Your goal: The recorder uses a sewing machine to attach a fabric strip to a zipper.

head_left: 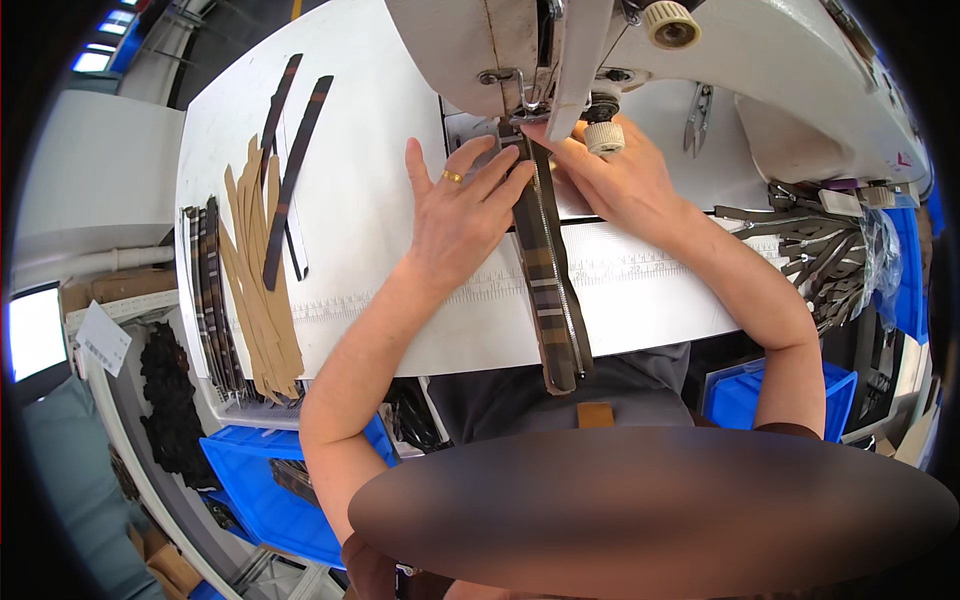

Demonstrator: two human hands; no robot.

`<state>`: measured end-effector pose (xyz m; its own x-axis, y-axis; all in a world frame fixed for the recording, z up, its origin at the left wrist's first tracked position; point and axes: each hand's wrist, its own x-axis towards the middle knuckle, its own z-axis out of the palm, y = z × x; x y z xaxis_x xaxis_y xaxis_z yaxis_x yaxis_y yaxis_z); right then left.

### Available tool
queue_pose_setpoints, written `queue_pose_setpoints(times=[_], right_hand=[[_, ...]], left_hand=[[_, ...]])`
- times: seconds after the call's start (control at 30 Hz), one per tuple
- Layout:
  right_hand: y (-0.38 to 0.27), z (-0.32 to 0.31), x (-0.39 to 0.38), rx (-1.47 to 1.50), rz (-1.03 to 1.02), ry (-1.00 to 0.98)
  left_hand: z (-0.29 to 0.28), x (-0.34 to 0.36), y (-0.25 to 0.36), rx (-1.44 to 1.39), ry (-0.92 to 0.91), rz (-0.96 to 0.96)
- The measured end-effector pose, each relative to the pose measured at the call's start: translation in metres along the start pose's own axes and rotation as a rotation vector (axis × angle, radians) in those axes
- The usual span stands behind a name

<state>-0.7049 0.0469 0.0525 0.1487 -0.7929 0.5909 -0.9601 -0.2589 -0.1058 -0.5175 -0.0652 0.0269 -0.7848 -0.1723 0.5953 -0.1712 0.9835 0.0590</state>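
Note:
A long dark plaid fabric strip with a silver zipper (550, 280) runs from under the white sewing machine's presser foot (525, 119) over the table's front edge. My left hand (460, 210) rests its spread fingertips on the strip's upper left, a gold ring on one finger. My right hand (630, 185) is closed on the strip's top beside the foot, index finger reaching toward the foot; some fingers are hidden behind the machine's knob (604, 138).
Tan strips (255, 280), dark strips (295, 170) and plaid strips (208, 290) lie on the table's left. Scissors (697, 120) and a pile of zippers (815, 255) are at the right. Blue crates (260, 490) stand below. A printed ruler crosses the tabletop (360, 300).

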Motion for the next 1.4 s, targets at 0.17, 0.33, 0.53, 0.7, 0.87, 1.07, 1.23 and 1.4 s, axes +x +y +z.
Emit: queue_pose_setpoints(times=[0.17,0.33,0.53,0.7,0.87,1.07,1.23,1.4], right_hand=[[-0.002,0.008,-0.01,-0.062,0.065,-0.061],[-0.001,0.011,-0.01,-0.124,0.1,-0.059],[-0.004,0.009,-0.01,-0.17,0.11,-0.048],[-0.002,0.009,-0.014,-0.023,0.167,-0.102],[-0.031,-0.024,-0.061,0.408,0.288,-0.081],[-0.105,-0.06,-0.111,0.458,0.116,-0.203],[-0.12,-0.042,-0.119,0.075,-0.076,-0.155],[-0.118,-0.037,-0.128,0.216,-0.016,-0.074]], left_hand=[[0.0,0.0,0.001,0.037,-0.029,-0.007],[-0.002,-0.002,0.003,-0.01,-0.081,-0.063],[-0.003,0.0,0.003,0.017,-0.075,-0.043],[-0.005,0.009,0.011,0.038,0.039,-0.029],[-0.039,-0.042,0.045,-0.333,-0.18,-0.013],[-0.061,-0.087,0.091,-0.331,-0.047,-0.101],[-0.057,-0.09,0.091,-0.353,-0.009,-0.1],[-0.057,-0.089,0.09,-0.504,0.086,-0.102]])
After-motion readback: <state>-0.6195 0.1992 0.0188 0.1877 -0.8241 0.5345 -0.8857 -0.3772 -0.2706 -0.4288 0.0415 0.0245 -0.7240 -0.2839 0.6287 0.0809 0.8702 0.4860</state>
